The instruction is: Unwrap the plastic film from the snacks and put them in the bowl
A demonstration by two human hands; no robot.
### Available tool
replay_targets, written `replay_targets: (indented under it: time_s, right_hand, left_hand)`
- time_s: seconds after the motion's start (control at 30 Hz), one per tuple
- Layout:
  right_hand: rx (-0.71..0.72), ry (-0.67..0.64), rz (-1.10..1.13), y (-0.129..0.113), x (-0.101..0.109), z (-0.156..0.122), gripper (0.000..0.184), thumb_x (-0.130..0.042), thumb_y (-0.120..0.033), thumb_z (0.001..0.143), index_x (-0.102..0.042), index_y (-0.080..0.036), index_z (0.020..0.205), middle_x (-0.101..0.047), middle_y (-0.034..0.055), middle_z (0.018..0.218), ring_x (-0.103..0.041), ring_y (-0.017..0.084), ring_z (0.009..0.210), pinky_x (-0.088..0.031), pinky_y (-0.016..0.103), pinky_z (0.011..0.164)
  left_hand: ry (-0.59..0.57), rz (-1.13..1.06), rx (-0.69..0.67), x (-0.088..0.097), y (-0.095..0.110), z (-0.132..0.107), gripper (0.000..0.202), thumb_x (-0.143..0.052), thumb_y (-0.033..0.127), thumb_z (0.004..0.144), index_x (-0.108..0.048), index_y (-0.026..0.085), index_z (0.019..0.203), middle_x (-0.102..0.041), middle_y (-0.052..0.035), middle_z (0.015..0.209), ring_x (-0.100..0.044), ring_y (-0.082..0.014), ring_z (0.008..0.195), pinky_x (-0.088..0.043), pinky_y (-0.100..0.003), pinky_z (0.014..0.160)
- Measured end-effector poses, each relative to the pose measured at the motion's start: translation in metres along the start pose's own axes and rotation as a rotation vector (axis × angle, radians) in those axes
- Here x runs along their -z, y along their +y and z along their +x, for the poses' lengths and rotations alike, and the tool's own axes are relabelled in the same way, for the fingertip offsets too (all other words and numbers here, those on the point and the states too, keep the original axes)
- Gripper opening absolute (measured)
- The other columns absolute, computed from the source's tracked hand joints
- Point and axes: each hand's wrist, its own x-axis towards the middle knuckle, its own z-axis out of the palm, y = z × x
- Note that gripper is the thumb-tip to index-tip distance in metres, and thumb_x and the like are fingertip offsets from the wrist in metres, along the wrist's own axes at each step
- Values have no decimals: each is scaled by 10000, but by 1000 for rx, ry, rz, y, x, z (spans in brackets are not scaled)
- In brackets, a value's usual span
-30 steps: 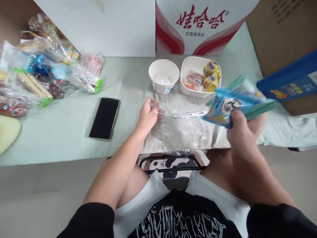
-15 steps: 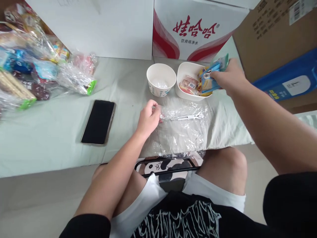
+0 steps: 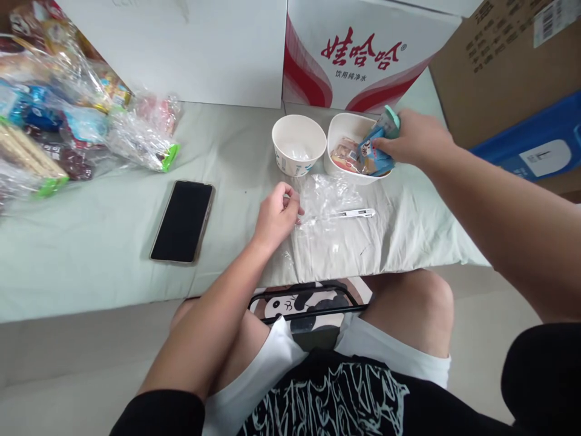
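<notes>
My right hand (image 3: 411,139) is closed on a blue snack packet (image 3: 374,154) with a pale green end, held at the right side of a white bowl (image 3: 338,125). Inside that bowl lie other wrapped snacks (image 3: 345,152), partly covered by the packet. The fingers of my left hand (image 3: 279,212) are curled on the edge of a crumpled clear plastic bag (image 3: 327,194) on the cloth. A white pen-like tool (image 3: 356,213) lies partly beneath or against the plastic. Just beyond my left hand stands a round paper bowl (image 3: 297,142) with something clear in its bottom.
A black phone (image 3: 182,222) lies left of my left hand. Several packaged snacks (image 3: 86,124) are heaped at the far left. White cartons (image 3: 372,54) and a brown cardboard box (image 3: 490,72) stand along the back and right. The bed-like surface's front edge (image 3: 236,289) is above my knees.
The clear plastic has bunched up towards my left hand and the bowls, leaving more of the cloth bare. My right hand has moved slightly left, with the blue packet tilted differently in the bowl.
</notes>
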Motion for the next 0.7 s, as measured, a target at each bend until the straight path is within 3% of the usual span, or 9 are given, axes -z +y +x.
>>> replay_targets:
  time_s: [0.13,0.23,0.4,0.53,0.6,0.7]
  right_hand:
    - [-7,74,-8,1,5,1,563,-870,-379,757,-537,-147,1148,-670,236,1268,-646,344,1202,-474,541,981]
    - [13,68,-110,-9,8,-3,584,-856,-396,779,-498,-137,1161,-669,256,1276,-639,378,1247,-470,542,971]
    - [-4,17,-247,-24,-1,5,448,-837,-340,794,-548,-128,1063,-719,233,1173,-673,385,1214,-475,539,943]
    - [139,70,-41,0,-26,44,380,-761,-437,856,-534,-140,792,-732,172,1114,-612,384,1315,-494,471,941]
    - [270,79,125,21,-37,62,448,-787,-514,813,-509,-165,765,-725,150,1162,-605,362,1332,-518,418,941]
    - [344,88,305,49,-41,70,497,-890,-500,698,-520,-187,812,-693,157,1285,-633,319,1292,-526,389,981]
  left_hand:
    - [8,-37,-32,-1,-9,2,116,-579,280,899,-488,235,843,-652,53,650,-596,-110,506,-457,-231,528]
    - [8,-80,-44,-2,-15,3,112,-600,294,878,-506,235,862,-632,41,664,-603,-119,542,-476,-234,521]
    - [-15,-86,-89,-1,-12,3,148,-548,334,924,-492,230,835,-606,21,642,-591,-125,539,-441,-242,507]
    - [-30,-96,-79,0,-11,3,158,-561,354,912,-492,234,836,-609,12,640,-595,-145,542,-429,-261,514]
    - [-30,-90,-92,1,-12,2,170,-563,368,909,-485,235,835,-613,12,646,-600,-147,550,-428,-261,519]
    - [-23,-88,-98,2,-11,1,169,-569,366,901,-483,235,839,-620,17,657,-604,-143,556,-447,-260,528]
